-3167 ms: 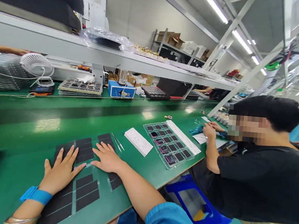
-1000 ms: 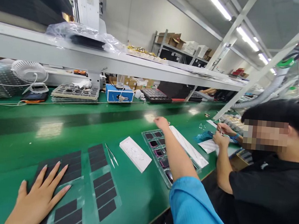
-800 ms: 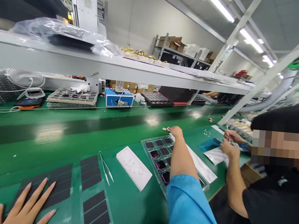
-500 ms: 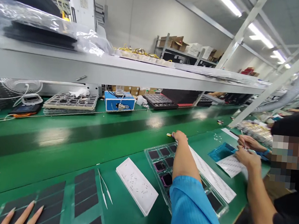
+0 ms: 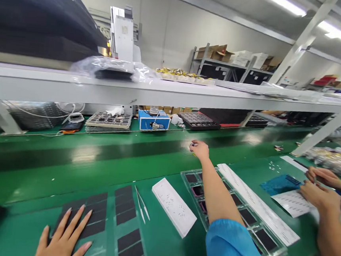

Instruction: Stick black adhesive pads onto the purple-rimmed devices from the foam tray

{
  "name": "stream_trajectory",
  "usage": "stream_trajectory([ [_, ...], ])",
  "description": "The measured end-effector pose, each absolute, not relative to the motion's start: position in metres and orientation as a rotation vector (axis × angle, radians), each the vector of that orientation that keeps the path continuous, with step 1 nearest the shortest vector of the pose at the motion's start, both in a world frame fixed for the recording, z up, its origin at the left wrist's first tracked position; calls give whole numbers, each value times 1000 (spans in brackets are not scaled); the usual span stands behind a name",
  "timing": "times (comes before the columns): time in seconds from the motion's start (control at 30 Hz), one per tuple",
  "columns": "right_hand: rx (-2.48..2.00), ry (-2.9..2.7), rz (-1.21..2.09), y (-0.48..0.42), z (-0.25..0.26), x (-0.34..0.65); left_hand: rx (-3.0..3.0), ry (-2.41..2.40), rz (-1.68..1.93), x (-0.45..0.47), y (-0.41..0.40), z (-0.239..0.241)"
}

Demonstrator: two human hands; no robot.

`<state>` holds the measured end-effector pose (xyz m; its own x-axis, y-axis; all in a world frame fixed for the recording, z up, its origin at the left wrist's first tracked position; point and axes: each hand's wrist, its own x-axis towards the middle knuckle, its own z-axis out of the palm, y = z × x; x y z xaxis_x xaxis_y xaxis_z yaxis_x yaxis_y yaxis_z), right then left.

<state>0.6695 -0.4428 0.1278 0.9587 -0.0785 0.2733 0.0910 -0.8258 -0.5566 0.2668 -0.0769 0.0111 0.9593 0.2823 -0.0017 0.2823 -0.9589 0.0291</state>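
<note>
My right hand is stretched far out over the green table, beyond the clear tray of dark square parts. Its fingers are curled round a small object I cannot make out. My right arm in a blue sleeve crosses above that tray. My left hand lies flat with fingers spread on a sheet of black rectangular pads near the table's front edge. Tweezers and a white block lie between my hands.
A long white strip lies beside the tray. At right a co-worker's hands work over a white sheet and blue tray. A dark conveyor belt runs across. Behind it stand a blue box, part trays and a grey shelf.
My right hand left the black pads and reached far out past the clear tray, closing on a small item there. My view swung left and down; my left hand stayed flat on the pads.
</note>
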Motion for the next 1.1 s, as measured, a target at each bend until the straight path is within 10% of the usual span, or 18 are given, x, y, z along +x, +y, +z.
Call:
stream_trajectory([
  [0.5,-1699,-776,184,-224,84,347,1845,93,228,250,-79,60],
  [1.1,-1700,-1075,-109,-223,68,321,996,154,61,244,-70,59],
])
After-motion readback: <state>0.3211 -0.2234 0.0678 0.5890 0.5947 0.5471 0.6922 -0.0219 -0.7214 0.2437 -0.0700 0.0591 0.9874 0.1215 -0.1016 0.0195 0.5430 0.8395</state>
